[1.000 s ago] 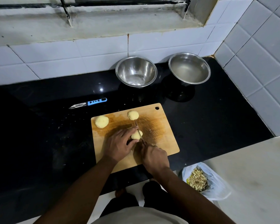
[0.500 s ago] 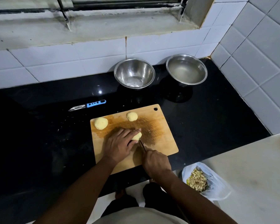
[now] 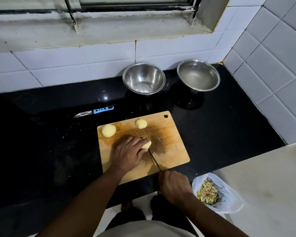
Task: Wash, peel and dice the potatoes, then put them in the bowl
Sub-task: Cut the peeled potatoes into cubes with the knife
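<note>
Mid-dice on the wooden cutting board (image 3: 171,151) rn. Left hand (image 3: 128,153) curled over a peeled potato piece (image 3: 147,144) near the board's middle, fingers wrapped round it and pinning it down. Right hand (image 3: 175,187) closed tight round the knife (image 3: 154,159) handle just off the board's near edge, blade running up toward the potato w/ the tip right beside the left fingertips. Two more peeled potatoes waiting along the far edge: bigger potato (image 3: 108,130) at the left corner, smaller potato (image 3: 141,123) further right, both apart from the hands. Probably best to keep left fingertips tucked back, knuckles guiding the blade, tip staying on the wood, pull thru instead of pressing straight down. Flat cut face down = no rolling, imo. Even slices first, then turn for cubes. Empty steel bowl (image 3: 143,78) at the back, well clear of the board, nothing in it yet; water bowl (image 3: 198,75) next to it. Blue peeler (image 3: 94,111) off to the left, bag of peels (image 3: 215,194) lower right.
</note>
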`<state>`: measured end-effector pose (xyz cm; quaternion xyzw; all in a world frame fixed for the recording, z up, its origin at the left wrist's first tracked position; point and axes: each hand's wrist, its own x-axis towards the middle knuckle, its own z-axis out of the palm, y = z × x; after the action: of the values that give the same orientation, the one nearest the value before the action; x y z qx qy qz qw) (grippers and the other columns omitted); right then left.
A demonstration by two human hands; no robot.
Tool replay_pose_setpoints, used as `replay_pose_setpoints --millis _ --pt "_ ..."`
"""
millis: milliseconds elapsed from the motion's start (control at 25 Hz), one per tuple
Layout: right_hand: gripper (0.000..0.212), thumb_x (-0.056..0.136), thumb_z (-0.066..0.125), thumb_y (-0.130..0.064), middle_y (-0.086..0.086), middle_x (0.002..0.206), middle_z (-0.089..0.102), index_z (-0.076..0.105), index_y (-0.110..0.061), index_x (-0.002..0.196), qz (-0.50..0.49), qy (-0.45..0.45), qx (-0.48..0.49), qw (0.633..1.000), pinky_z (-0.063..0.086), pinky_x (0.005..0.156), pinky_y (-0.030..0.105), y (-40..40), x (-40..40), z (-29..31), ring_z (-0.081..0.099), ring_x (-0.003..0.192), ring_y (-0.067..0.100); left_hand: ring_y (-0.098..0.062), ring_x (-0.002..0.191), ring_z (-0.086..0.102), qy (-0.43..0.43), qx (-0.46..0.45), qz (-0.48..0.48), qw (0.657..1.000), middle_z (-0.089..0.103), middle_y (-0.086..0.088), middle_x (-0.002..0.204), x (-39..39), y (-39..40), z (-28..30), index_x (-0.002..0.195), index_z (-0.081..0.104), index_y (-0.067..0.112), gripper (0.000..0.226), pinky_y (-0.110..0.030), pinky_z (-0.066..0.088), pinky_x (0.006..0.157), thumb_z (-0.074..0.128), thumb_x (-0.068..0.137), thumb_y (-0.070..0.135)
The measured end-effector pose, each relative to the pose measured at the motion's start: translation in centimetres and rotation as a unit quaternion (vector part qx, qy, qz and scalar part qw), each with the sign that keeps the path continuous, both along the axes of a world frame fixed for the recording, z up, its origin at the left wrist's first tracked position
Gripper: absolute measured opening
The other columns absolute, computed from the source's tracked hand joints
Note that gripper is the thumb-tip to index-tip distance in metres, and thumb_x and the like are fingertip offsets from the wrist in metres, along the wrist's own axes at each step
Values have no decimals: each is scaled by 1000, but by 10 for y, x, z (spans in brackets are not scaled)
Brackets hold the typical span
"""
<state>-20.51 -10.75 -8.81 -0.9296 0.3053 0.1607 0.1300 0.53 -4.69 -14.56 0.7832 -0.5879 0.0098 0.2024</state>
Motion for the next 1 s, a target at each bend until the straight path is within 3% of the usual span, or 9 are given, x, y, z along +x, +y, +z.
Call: replay_pose_setpoints --millis 120,280,400,1000 --pt "31 101 31 -41 1 88 67 54 -24 89 -91 -74 18 993 35 62 33 3 -14 -1 65 81 28 -12 106 58 17 -14 7 1000 64 15 118 0 2 0 130 61 34 35 -28 51 71 55 98 47" --pt "40 104 27 -44 5 85 67 55 -22 87 -167 -123 38 977 38 65 34 -2 11 -1 64 82 29 -7 109 64 94 -72 4 993 70 12 120 5 2 -7 117 73 26 31 -28 57 81 72 89 37" --pt "46 104 26 -46 9 89 68 60 -18 94 -163 -124 42 978 42 68 35 -7 38 -6 65 83 31 -6 110 64 112 -86 -7 990 70 11 120 7 3 -9 113 75 23 29 -28 57 84 76 86 32" --pt "49 106 25 -44 9 91 71 65 -18 97 -113 -129 23 985 32 63 30 -10 54 5 65 81 28 -8 104 67 129 -106 -11 986 73 5 111 7 4 -10 110 76 16 27 -29 58 82 74 86 28"
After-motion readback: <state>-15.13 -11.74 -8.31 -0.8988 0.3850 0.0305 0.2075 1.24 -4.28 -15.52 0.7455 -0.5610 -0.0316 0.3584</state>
